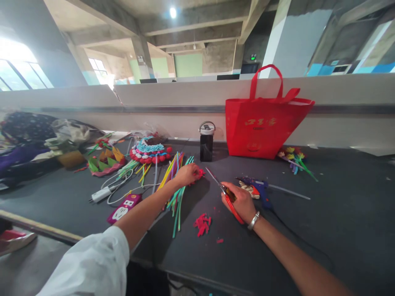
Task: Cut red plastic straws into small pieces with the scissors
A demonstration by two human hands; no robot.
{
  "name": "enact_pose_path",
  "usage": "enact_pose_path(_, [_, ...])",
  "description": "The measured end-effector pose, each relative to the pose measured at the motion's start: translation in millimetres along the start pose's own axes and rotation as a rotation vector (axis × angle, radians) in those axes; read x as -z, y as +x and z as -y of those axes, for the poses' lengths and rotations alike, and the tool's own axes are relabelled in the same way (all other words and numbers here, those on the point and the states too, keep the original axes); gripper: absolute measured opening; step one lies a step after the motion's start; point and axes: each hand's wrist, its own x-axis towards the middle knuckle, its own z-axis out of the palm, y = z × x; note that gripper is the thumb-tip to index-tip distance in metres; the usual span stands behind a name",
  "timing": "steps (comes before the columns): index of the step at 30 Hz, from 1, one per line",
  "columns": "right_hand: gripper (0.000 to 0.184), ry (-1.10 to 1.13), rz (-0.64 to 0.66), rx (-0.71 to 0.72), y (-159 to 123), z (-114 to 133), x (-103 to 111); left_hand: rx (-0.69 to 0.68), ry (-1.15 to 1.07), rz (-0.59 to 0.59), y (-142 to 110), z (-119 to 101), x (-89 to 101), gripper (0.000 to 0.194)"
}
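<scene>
My left hand [189,174] is closed, its fingertips pinched at some small red pieces [201,173] that look like cut strips. The fingers partly hide those pieces. In my right hand [242,201] is a pair of scissors [233,210] with red handles, its blades pointing up and left toward the red pieces. Between the hands and nearer to me lies a loose pile of red cut pieces [203,224], with a stray one beside it. Under my left wrist runs a bundle of colourful pipe-cleaner-like stems [176,209], green, yellow and purple.
A blue glue gun [263,193] with its cord lies right of my right hand. Behind stand a black bottle [206,147] and a red bag [259,127]. Leftward are a purple power bank [124,208], a white charger [101,194] and a beaded craft piece [149,150].
</scene>
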Motion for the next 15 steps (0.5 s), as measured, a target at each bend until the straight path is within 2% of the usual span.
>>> enact_pose_path(4, [0.034,0.011,0.002,-0.01,0.4,0.2,-0.1,-0.031,0.007,-0.02,-1.1,7.0,-12.9,0.019])
enact_pose_path(9, [0.034,0.009,0.006,-0.003,0.8,1.2,0.1,-0.11,0.032,-0.018,-4.0,-4.0,-21.5,0.029])
enact_pose_path(15, [0.034,0.027,0.005,-0.016,0.6,-0.1,-1.0,-0.13,0.076,0.001,-2.8,-14.1,-25.5,0.032])
